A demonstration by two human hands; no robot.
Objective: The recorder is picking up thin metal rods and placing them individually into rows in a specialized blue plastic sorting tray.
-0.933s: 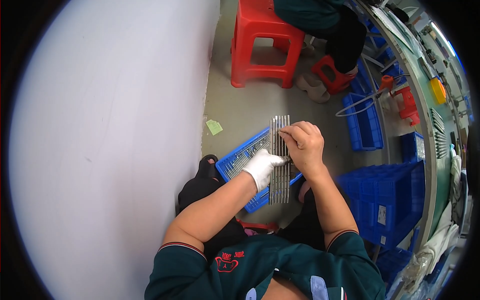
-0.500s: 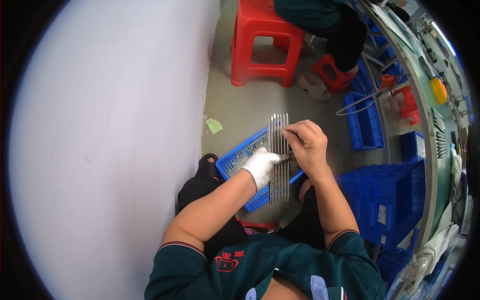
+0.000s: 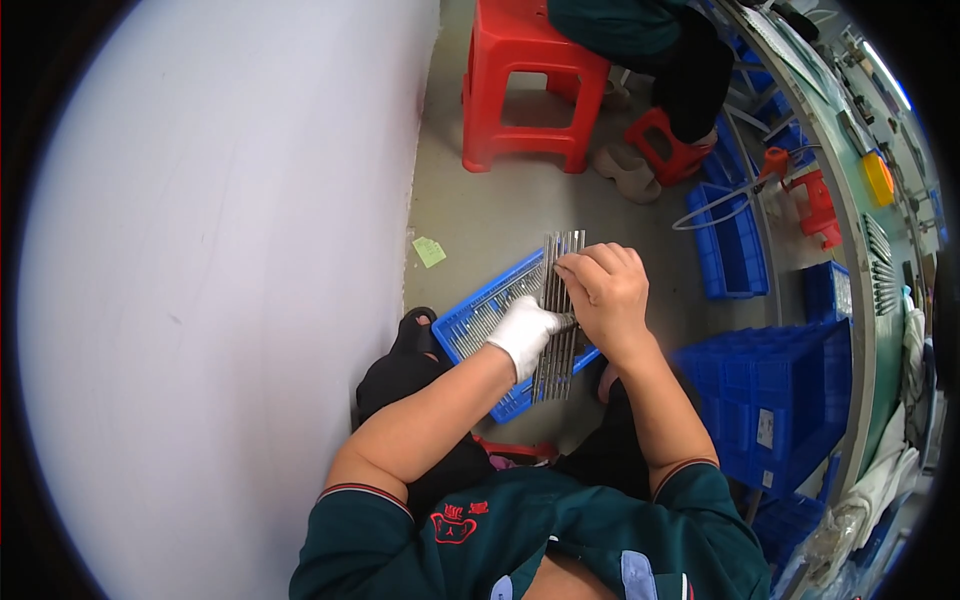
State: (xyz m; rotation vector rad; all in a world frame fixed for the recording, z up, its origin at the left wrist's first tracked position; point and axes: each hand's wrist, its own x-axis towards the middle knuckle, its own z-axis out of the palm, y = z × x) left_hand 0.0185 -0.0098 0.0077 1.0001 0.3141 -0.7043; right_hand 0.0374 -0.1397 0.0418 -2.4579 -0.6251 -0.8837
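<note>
Several thin metal rods (image 3: 556,370) lie side by side in a flat row, held over a blue crate. My left hand (image 3: 524,335), in a white glove with a darkened thumb, is closed around the row at its middle. My bare right hand (image 3: 606,295) has its fingers pinched together at the upper part of the rods; whether it grips one rod or only touches them I cannot make out. Below, the blue crate (image 3: 512,412) sits between my legs, with many more rods (image 3: 476,326) lying in it.
A white wall (image 3: 220,250) runs along my left. Ahead stands a red stool (image 3: 530,150), with a seated person's dark-clothed leg (image 3: 695,90) beside it. To the right are stacked blue crates (image 3: 740,385), a blue bin (image 3: 728,245) and a green-topped workbench (image 3: 885,360). A green paper scrap (image 3: 428,251) lies on the floor.
The row of rods has tilted, its upper end shifting right and its lower end left. My right hand has moved slightly left and turned, its fingers now lying over the rods.
</note>
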